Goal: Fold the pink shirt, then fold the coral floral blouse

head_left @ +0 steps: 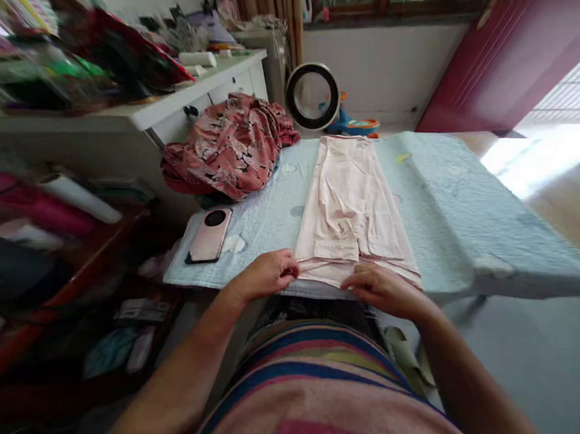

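Your left hand (266,274) curled, fingertips pinching near-left corner of pink garment (350,207). Your right hand (382,290) half-closed, fingers pressing down on near hem, right side. Garment folded long, lying flat on light blue padded table (465,214), stretching away from both hands. Pink phone (209,236) face down just left of your left hand. Red floral cloth (230,145) bunched at far-left corner. No real containers, only white drawer unit (187,102) behind, clutter piled on top.
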Motion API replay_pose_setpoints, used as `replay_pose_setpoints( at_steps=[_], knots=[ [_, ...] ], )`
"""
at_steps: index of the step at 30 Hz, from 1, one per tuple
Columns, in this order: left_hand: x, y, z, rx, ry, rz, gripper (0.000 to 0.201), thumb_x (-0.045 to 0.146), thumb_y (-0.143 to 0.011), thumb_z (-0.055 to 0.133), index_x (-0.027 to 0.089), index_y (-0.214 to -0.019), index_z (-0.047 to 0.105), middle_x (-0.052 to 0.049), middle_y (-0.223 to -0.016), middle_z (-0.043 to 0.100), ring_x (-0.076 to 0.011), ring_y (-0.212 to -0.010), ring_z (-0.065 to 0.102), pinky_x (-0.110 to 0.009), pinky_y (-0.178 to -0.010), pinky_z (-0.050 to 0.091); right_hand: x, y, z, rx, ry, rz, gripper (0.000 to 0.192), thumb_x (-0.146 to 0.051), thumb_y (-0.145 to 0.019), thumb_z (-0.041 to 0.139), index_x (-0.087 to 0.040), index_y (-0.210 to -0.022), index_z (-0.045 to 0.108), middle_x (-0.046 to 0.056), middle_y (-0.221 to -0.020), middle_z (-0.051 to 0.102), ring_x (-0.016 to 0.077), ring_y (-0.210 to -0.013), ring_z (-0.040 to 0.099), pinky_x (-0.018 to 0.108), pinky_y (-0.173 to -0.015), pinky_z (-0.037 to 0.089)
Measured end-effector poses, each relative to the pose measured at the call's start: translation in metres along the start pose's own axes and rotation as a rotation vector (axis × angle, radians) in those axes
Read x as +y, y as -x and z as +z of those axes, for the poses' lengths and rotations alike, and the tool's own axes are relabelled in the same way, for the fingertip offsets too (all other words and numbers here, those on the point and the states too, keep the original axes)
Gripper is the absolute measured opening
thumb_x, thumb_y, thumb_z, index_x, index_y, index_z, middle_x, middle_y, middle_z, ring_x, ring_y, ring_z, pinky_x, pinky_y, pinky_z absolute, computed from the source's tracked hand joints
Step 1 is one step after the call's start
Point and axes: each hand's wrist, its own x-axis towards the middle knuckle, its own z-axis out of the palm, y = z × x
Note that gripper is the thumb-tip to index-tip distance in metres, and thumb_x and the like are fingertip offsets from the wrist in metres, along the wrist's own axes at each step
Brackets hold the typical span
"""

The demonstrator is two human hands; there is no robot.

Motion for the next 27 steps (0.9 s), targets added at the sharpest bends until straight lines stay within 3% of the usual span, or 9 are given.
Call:
replay_pose_setpoints(
  at_steps=[10,15,20,24,27],
  knots=[
    [0.012,0.002,0.01,0.089,-0.043,-0.044,0.014,0.027,-0.088,0.058,0.017,-0.08,0.064,-0.001,-0.085,0.058,-0.013,-0.072,0.054,-0.024,-0.067,0.039,0.001,-0.003,0.001,0.024,-0.047,0.028,0.019,-0.018,-0.09,0.053,-0.019,-0.094,0.071,0.004,-0.087,0.067,0.0156,-0.083,0.06,0.027,-0.077,0.042],
    [0.014,0.005,0.013,0.163,0.055,-0.068,0.006,0.019,-0.083,0.059,0.018,-0.089,0.059,0.0,-0.082,0.058,-0.0136,-0.072,0.054,-0.024,-0.066,0.039,0.004,-0.005,0.004,0.026,-0.004,0.077,0.01,-0.02,-0.086,0.057,-0.019,-0.083,0.067,0.001,-0.077,0.063,0.014,-0.072,0.054,0.026,-0.068,0.038],
    [0.009,0.005,0.019,0.236,0.108,-0.095,0.024,0.004,-0.075,0.048,0.018,-0.091,0.059,-0.002,-0.086,0.06,-0.0149,-0.077,0.056,-0.025,-0.071,0.042,0.005,-0.005,0.003,0.024,-0.018,0.119,0.009,-0.022,-0.085,0.058,-0.019,-0.08,0.065,0.0,-0.073,0.061,0.0123,-0.066,0.05,0.025,-0.063,0.033],
    [0.008,0.005,0.021,0.25,0.101,-0.108,0.02,0.006,-0.077,0.048,0.018,-0.088,0.061,-0.003,-0.088,0.06,-0.016,-0.08,0.057,-0.026,-0.074,0.043,0.005,-0.005,0.004,0.028,-0.038,0.136,0.009,-0.022,-0.084,0.058,-0.019,-0.08,0.065,0.0,-0.073,0.061,0.0118,-0.065,0.049,0.024,-0.062,0.033],
    [0.012,0.004,0.021,0.241,0.105,-0.14,0.007,0.018,-0.082,0.055,0.018,-0.088,0.06,-0.003,-0.087,0.06,-0.0154,-0.076,0.057,-0.026,-0.07,0.043,0.004,-0.006,0.004,0.03,-0.042,0.144,0.009,-0.023,-0.084,0.058,-0.019,-0.079,0.065,-0.001,-0.072,0.06,0.0114,-0.065,0.049,0.024,-0.061,0.033]
  ],
)
